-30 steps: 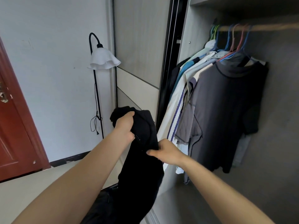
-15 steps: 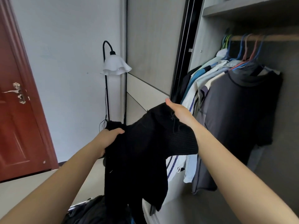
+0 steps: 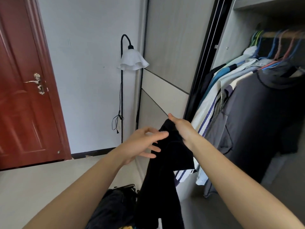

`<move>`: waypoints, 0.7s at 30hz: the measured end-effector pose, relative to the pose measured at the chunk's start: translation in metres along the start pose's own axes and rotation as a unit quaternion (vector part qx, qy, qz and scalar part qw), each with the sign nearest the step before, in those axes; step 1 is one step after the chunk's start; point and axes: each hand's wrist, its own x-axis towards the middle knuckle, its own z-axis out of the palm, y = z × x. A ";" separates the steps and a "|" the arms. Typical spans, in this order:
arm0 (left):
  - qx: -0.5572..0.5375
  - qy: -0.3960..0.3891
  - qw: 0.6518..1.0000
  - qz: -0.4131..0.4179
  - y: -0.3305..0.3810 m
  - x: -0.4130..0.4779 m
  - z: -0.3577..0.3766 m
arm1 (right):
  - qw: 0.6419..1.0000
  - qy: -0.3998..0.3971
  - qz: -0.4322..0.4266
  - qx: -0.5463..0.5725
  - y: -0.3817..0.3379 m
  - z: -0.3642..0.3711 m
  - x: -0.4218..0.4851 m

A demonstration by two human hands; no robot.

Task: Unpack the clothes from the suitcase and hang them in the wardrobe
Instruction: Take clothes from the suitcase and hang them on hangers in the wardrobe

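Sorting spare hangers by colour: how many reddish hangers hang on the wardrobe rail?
2. One reddish hanger hooks the rail near its right end; the second sits just right of it. More may hide beyond the frame edge.

a black garment (image 3: 166, 162) of matt, soft cloth. a grey t-shirt (image 3: 255, 121) of smooth, thin, matt fabric hangs from a rail (image 3: 272, 35) that looks like bare wood. the hangers (image 3: 274, 48) look like thin coloured plastic. the wardrobe door (image 3: 173, 47) is a matt grey panel with faint wood grain. a red-brown door (image 3: 24, 104) of glossy varnished wood carries a shiny metal handle (image 3: 37, 83). the lamp shade (image 3: 132, 62) is smooth and white; glass or plastic, unclear. the wall (image 3: 90, 63) is matt paint.
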 end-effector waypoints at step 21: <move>-0.398 0.152 0.895 -0.131 0.007 0.053 0.020 | 0.831 0.042 -0.092 -0.547 0.056 -0.050 0.021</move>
